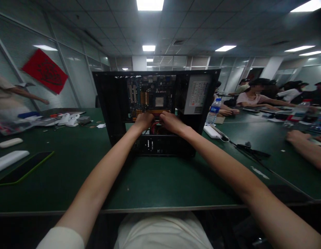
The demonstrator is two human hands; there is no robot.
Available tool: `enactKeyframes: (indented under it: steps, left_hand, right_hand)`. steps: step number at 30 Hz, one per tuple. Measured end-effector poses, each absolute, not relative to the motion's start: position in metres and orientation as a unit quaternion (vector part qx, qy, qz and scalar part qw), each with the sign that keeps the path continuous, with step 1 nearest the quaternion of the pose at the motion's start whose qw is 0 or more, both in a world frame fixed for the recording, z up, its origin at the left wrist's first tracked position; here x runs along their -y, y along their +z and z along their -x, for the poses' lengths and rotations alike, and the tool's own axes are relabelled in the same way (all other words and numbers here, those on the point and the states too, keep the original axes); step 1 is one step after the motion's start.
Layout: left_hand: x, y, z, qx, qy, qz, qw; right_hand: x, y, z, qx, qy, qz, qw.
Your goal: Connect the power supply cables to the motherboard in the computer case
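Note:
A black computer case [103, 103] stands upright on the green table [155, 183], its open side facing me. Inside are a motherboard [150, 90] and, at the upper right, a silver power supply [197, 95]. Both my hands reach into the case at the motherboard's lower edge, by the orange memory slots [157, 112]. My left hand [145, 121] is closed, its fingertips partly hidden. Close to its right, my right hand [170, 121] is closed too, fingers curled. Red and black cables [157, 128] hang between and below the hands. What either hand grips is too small to make out.
On the left lie a green-edged black phone-like slab [25, 167], white objects and scattered parts. At the right are a water bottle [214, 110], a white power strip [212, 131], black cables [251, 150] and another person's arm [307, 147]. Other people are around.

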State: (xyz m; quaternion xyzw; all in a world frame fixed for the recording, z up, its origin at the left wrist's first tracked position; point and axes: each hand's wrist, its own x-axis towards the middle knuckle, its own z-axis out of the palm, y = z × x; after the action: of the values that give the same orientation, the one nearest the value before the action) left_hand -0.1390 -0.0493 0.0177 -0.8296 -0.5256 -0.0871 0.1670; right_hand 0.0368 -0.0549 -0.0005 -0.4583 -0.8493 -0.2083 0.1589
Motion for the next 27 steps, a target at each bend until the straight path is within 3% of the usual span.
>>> enactKeyframes:
  steps: [11, 27]
  left_hand:
    - [0.046, 0.013, 0.139, 0.516, -0.080, 0.832, 0.188]
    - [0.047, 0.010, 0.141, 0.489, -0.081, 0.846, 0.194]
  right_hand:
    - [0.035, -0.004, -0.032, 0.877, -0.246, 0.409, 0.061]
    - [0.034, -0.007, -0.030, 0.867, -0.248, 0.424, 0.076]
